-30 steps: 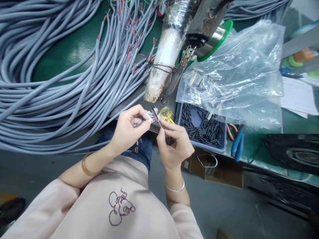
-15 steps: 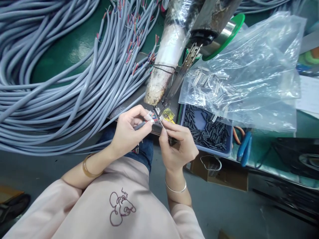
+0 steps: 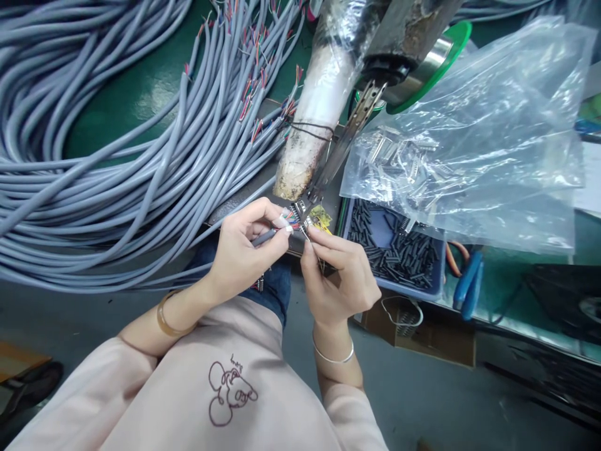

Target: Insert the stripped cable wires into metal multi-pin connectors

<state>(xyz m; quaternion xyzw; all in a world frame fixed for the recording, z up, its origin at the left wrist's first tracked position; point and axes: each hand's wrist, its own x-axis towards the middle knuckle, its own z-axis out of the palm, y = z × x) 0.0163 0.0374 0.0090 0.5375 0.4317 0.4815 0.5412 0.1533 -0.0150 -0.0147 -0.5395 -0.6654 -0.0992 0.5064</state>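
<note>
My left hand (image 3: 246, 241) pinches the end of a grey cable (image 3: 264, 238), whose thin coloured wires (image 3: 293, 219) fan out toward a small metal connector (image 3: 300, 208). My right hand (image 3: 339, 269) has its thumb and forefinger closed on a thin wire (image 3: 305, 232) just right of the connector. The tip of a soldering iron (image 3: 352, 131) comes down from above and meets the connector between my hands. Beside the iron, a wrapped white tube (image 3: 307, 119) ends just above the connector. The exact contact at the tip is too small to tell.
Many grey cables (image 3: 141, 188) cover the left side. At the right, a clear plastic bag (image 3: 493, 138) of metal connectors overlaps a blue tray (image 3: 440, 269) of black sleeves. Blue-handled pliers (image 3: 468, 285) lie beside it. A green-rimmed spool (image 3: 436, 69) stands behind.
The view has shifted slightly, so the bag, tray and pliers appear further right. Both hands keep their grips near the iron tip, with little other movement.
</note>
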